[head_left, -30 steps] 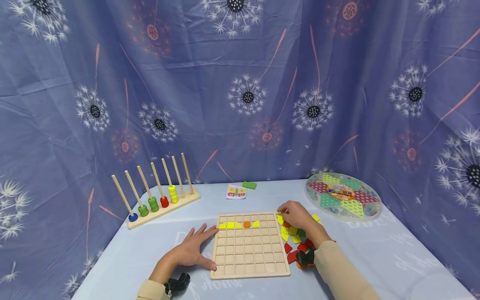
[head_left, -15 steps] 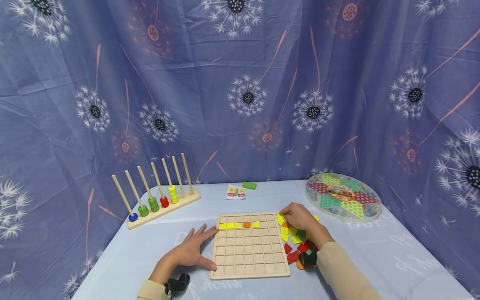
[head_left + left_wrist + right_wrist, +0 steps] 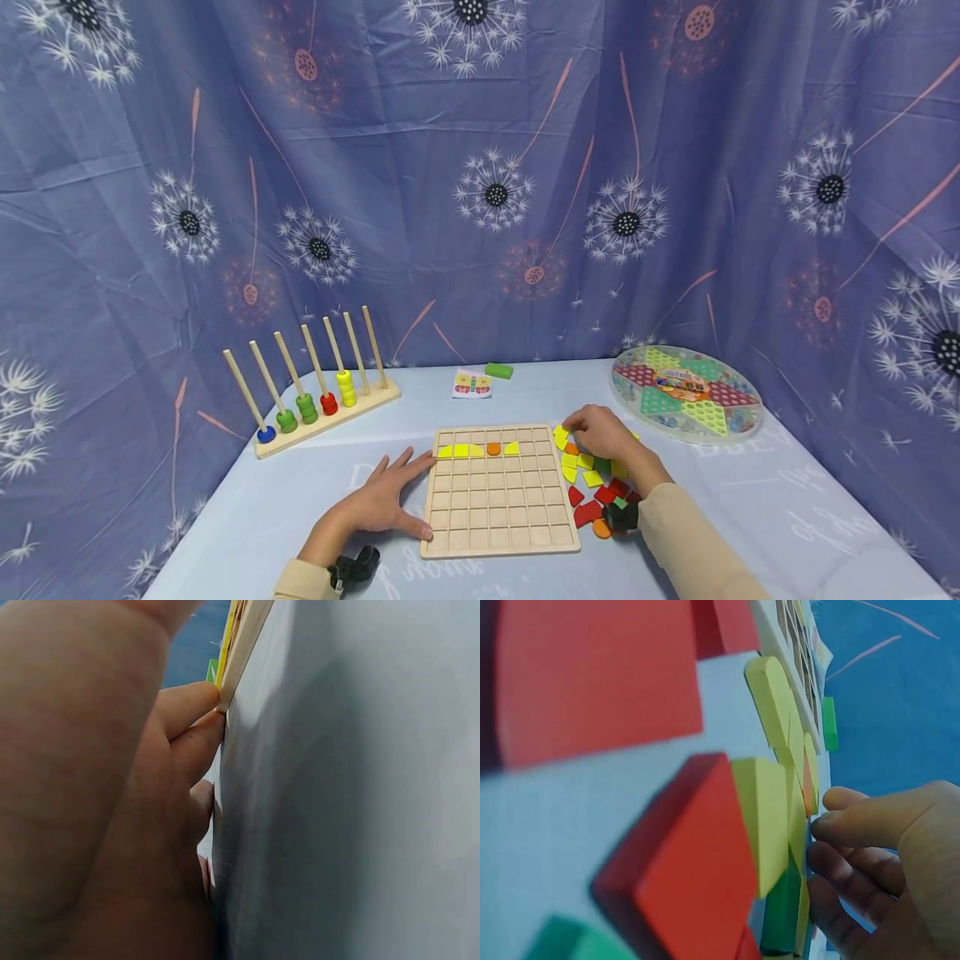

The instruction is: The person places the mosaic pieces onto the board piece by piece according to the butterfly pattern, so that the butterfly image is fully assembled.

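A square wooden grid board (image 3: 498,492) lies on the table, with a row of several yellow pieces and one orange disc (image 3: 493,448) in its second row from the back. My left hand (image 3: 386,496) rests spread at the board's left side, fingertips and thumb touching its edge. In the left wrist view the fingers (image 3: 191,712) meet the wooden edge. My right hand (image 3: 603,433) is at the far end of the loose yellow pieces (image 3: 585,461), right of the board. Its fingers (image 3: 855,829) are loosely bent, and no piece shows between them.
Red pieces (image 3: 588,512) and an orange disc (image 3: 602,529) lie nearer, beside the right wrist. A peg stand (image 3: 322,421) with coloured beads stands at the left. Behind the board are a butterfly card (image 3: 472,384) and a green block (image 3: 498,371). A round checkers board (image 3: 686,392) sits back right.
My right hand has shifted slightly right and nearer over the yellow pieces, baring more of them and of the red ones. My left hand has not moved.
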Demonstrator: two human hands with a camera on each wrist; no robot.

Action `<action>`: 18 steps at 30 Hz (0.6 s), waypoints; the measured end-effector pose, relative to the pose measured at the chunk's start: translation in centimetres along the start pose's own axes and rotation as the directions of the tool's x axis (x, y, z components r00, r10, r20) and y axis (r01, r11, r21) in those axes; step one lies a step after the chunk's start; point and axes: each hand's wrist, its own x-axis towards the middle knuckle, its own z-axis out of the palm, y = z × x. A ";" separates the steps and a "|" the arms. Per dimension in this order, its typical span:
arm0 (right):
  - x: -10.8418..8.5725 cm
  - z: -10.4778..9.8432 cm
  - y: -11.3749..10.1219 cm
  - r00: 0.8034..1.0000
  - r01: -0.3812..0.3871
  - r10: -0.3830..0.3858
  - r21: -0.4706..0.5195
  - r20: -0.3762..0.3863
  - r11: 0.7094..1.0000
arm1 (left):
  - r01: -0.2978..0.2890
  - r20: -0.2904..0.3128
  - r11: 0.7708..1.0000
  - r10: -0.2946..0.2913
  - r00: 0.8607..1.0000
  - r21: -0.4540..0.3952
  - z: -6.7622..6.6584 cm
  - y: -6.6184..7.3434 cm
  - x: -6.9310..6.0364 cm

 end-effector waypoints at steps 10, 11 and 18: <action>0.0 0.1 -1.0 0.993 0.097 -0.093 -0.054 0.068 0.994 | 0.003 -0.001 1.000 -0.003 1.000 0.004 0.1 -0.1 0.1; 0.0 0.1 -1.0 0.993 0.102 -0.097 -0.070 0.072 0.992 | 0.004 0.000 1.000 -0.004 1.000 0.004 0.1 -0.1 0.1; -0.2 -0.4 -1.2 0.993 0.097 -0.086 -0.159 0.077 0.982 | -0.001 0.001 1.000 0.001 1.000 -0.003 0.2 -0.1 0.0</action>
